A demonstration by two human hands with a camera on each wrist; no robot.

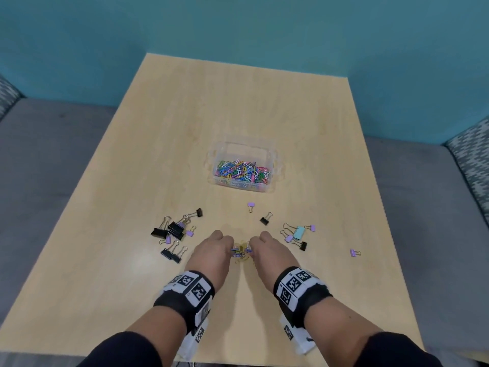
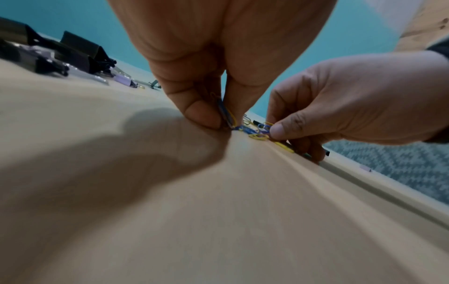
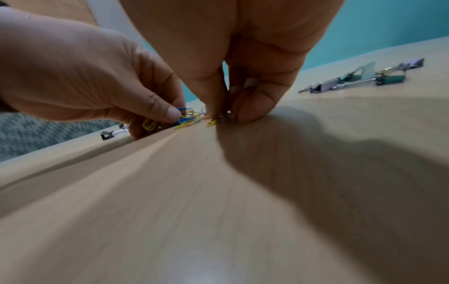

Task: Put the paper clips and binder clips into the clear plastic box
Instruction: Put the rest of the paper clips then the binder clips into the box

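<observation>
A small heap of blue and yellow paper clips [image 1: 241,252] lies on the table near the front, between my two hands. My left hand [image 1: 232,249] pinches a few of them between thumb and fingers [image 2: 224,119], fingertips down on the wood. My right hand [image 1: 251,249] pinches clips at the other side of the heap [image 3: 227,113]. The clear plastic box [image 1: 272,165] stands farther back, in the middle of the table, holding many coloured paper clips. Loose binder clips lie to both sides of my hands.
Black and purple binder clips [image 1: 172,231] cluster at the left. A purple clip [image 1: 251,205] and a black one [image 1: 265,220] lie toward the box. A teal clip [image 1: 299,232] with purple and black ones lies at the right; a lone purple clip [image 1: 354,252] farther right.
</observation>
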